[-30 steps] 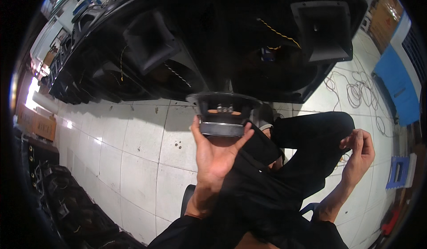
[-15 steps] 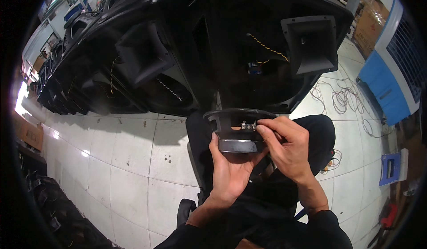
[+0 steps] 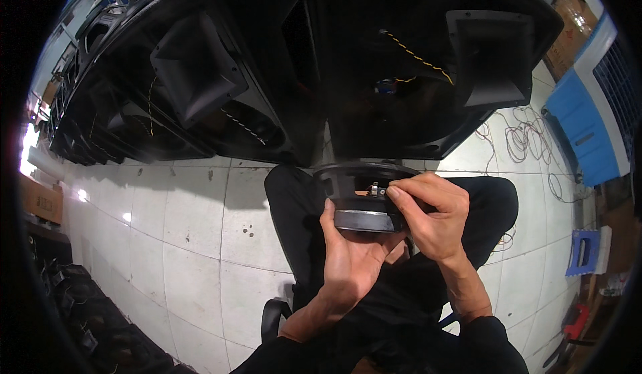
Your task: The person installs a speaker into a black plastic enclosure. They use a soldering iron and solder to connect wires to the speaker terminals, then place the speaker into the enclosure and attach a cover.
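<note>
A black round speaker driver [image 3: 354, 181] with a grey magnet ring rests over my lap, magnet toward me. My left hand [image 3: 351, 254] cups the magnet from below and holds the driver. My right hand [image 3: 428, 213] comes over from the right and pinches the small metal terminal [image 3: 376, 190] on the driver's frame with thumb and forefinger. Just beyond the driver stands an open black speaker cabinet [image 3: 401, 73] with a yellow-black twisted wire [image 3: 418, 56] hanging inside and a square horn [image 3: 485, 56] at its right.
More open black cabinets [image 3: 200, 86] line up to the left on the white tiled floor [image 3: 174, 240]. Loose cables [image 3: 525, 137] lie on the floor at right, near a blue and white unit [image 3: 592, 127] and a small blue stool [image 3: 583, 252]. Dark parts [image 3: 73, 307] lie at lower left.
My right hand came in from the far right and took hold of the driver's terminal. The view has shifted closer to the driver and cabinet; my left hand stays under the magnet.
</note>
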Demonstrator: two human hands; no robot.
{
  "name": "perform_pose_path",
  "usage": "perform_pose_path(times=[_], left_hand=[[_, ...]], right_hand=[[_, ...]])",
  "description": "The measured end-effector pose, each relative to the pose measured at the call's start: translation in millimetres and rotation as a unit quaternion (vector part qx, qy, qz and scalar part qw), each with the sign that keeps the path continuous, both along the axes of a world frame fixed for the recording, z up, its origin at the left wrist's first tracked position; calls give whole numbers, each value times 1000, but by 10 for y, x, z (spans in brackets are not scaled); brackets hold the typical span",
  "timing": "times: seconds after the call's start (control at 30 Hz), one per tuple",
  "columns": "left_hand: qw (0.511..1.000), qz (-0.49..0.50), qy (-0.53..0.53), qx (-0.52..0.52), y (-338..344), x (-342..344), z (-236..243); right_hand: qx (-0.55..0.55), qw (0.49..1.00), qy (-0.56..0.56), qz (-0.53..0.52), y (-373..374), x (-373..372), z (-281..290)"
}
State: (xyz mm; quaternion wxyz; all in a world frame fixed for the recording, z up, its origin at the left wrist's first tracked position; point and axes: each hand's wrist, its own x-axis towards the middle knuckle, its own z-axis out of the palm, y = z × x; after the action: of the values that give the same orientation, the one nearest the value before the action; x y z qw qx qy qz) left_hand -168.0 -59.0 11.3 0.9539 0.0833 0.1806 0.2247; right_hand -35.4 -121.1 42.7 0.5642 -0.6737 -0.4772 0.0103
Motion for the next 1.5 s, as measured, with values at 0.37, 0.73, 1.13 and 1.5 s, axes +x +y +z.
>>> perform_pose_path(times=[0.37, 0.73, 1.13, 1.5], left_hand=[[1000, -22, 2, -4, 74, 16, -110], [996, 8, 69, -55, 0, 120, -215], [994, 22, 76, -70, -26, 131, -338], [988, 46, 97, -111, 151, 151, -458]], right_hand=[[-65, 997, -11, -26, 8, 87, -73], [-173, 952, -251, 36, 135, 254, -80], [-210, 948, -227, 70, 158, 301, -221], [-97, 861, -446, -227, 524, 1116, 124]])
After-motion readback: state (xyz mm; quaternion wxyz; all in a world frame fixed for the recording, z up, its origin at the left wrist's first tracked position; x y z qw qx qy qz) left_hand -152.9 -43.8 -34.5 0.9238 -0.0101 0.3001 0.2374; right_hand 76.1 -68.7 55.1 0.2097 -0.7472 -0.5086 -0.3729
